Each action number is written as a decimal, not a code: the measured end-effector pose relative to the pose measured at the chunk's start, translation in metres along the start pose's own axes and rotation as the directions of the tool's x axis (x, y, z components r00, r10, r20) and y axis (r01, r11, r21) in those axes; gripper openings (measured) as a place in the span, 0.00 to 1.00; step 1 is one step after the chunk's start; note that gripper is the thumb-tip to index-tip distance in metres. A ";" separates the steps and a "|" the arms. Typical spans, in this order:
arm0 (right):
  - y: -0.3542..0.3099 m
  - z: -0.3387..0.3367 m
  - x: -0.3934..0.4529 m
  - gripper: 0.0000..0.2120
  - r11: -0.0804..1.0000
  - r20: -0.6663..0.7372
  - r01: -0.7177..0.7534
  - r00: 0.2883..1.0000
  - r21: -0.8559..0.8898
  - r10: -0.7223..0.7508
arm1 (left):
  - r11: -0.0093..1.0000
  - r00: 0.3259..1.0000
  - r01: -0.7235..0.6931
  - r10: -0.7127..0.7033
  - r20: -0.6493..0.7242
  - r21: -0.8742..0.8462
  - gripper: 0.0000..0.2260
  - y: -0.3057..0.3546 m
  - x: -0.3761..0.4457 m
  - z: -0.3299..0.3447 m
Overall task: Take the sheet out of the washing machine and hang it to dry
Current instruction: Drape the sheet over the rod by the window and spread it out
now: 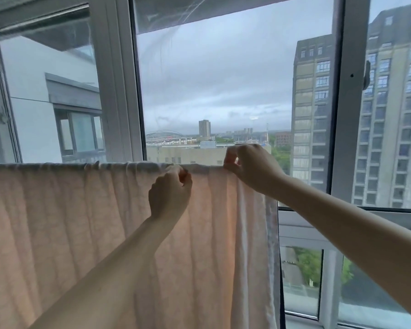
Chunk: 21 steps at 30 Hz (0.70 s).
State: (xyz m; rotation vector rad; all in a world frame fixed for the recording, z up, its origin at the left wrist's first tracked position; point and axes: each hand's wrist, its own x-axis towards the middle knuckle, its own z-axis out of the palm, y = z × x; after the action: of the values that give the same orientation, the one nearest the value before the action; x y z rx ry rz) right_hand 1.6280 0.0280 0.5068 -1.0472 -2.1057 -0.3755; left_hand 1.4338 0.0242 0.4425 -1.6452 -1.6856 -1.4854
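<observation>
A pale pink sheet (64, 229) hangs folded over a horizontal line or rod in front of the window, from the left edge of view to about the middle right. Its top fold (119, 166) is bunched in small gathers. My left hand (170, 193) pinches the sheet at the top fold, fingers curled. A little to the right, my right hand (248, 166) pinches the same top fold near the sheet's right end. The sheet's right edge (269, 245) hangs down straight. The rod itself is hidden under the cloth.
Right behind the sheet stands a large window with white frames (121, 86) and a vertical post (349, 96) at the right. A window sill and lower panes (301, 236) lie at the lower right. Tall buildings stand outside.
</observation>
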 end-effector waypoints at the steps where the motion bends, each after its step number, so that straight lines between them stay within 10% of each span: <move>1: -0.001 0.000 0.002 0.03 1.000 -0.001 0.006 1.000 -0.023 -0.006 | 1.000 0.999 -0.028 0.028 -0.026 0.001 0.08 0.001 0.002 -0.005; 7: 0.002 -0.006 0.028 0.05 0.996 -0.132 -0.090 0.987 -0.003 0.088 | 1.000 0.990 -0.002 -0.002 -0.139 -0.025 0.06 0.003 0.056 -0.025; 13: 0.007 0.003 0.036 0.04 0.990 0.184 -0.135 0.973 -0.030 0.138 | 0.990 0.893 -0.138 0.127 0.432 -0.005 0.11 -0.009 0.081 -0.020; 21: -0.029 0.022 0.047 0.10 0.994 0.206 -0.033 0.978 0.101 0.012 | 0.972 0.886 -0.222 0.236 0.400 -0.082 0.09 -0.069 0.094 -0.053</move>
State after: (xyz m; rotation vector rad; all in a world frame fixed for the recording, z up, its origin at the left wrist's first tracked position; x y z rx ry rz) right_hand 1.5761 0.0479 0.5277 -1.0864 -2.2670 -0.1484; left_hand 1.3274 0.0430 0.5110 -2.2072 -1.5892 -1.1161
